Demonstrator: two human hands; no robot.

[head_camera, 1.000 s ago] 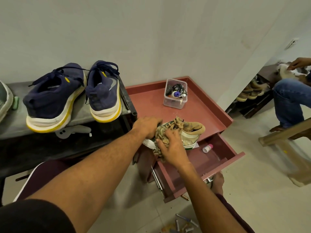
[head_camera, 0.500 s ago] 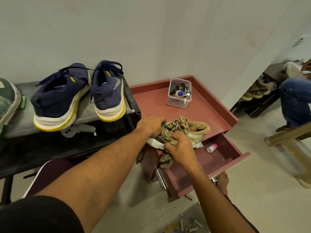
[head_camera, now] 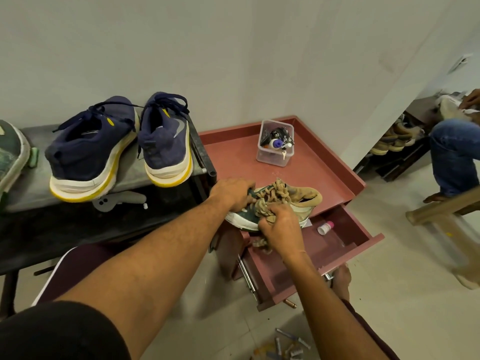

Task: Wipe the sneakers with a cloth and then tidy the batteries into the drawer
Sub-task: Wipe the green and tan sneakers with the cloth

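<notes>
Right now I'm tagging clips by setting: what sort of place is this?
Probably a home entryway or shoe corner: navy sneakers sit on a dark bench, more shoes fill a low rack at the right, and a red cabinet with an open drawer stands against the wall.

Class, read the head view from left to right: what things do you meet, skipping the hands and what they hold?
green shoe → navy sneaker → second navy sneaker → clear box → bottle → seated person

One head-worn wide-angle camera looks forward and down from close.
</notes>
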